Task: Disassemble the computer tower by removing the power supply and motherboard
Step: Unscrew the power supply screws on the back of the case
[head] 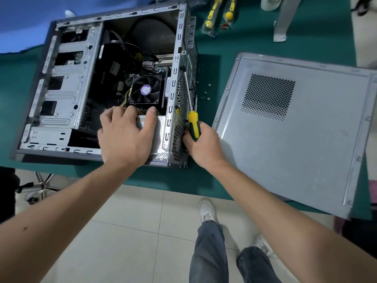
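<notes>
Left hand (125, 135) spread flat over the power supply (158, 129) in the tower's (69, 92) near-right corner, right hand (201, 144) clutching the screwdriver (192, 124) (cables look attached) — yank it and wires could snag.

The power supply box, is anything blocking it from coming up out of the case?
Nothing solid covers the power supply: the side panel lies apart on the table. The left hand already rests on it. Cables near the fan may still tie it in.
</notes>
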Action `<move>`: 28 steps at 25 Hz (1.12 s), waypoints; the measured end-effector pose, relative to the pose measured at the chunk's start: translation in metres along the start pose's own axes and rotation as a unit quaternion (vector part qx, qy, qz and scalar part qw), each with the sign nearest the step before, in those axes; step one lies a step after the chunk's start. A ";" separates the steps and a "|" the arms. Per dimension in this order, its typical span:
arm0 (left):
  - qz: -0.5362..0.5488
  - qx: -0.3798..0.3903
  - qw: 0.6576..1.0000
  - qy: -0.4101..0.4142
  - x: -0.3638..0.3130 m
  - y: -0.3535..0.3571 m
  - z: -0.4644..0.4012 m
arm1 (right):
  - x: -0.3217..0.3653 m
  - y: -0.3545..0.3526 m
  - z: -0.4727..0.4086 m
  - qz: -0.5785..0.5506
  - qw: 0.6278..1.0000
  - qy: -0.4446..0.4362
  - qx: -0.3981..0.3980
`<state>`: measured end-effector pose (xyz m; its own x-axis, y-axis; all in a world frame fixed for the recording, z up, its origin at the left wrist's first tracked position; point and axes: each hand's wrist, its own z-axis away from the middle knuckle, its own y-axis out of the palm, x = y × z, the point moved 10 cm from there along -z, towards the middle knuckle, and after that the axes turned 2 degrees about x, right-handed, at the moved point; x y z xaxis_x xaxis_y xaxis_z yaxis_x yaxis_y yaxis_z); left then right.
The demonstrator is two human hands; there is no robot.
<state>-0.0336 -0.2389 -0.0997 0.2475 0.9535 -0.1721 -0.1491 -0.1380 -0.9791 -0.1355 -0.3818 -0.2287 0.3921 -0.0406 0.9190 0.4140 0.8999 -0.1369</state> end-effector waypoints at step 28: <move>0.010 0.001 1.000 0.000 0.001 0.001 0.000 | 0.006 -0.006 0.002 0.031 0.998 -0.049 -0.004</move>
<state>-0.0332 -0.2384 -0.1006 0.2444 0.9506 -0.1913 -0.1556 -0.1563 -0.9754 -0.1374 -0.3867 -0.2219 0.3348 0.0586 0.9405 0.3980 0.8958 -0.1975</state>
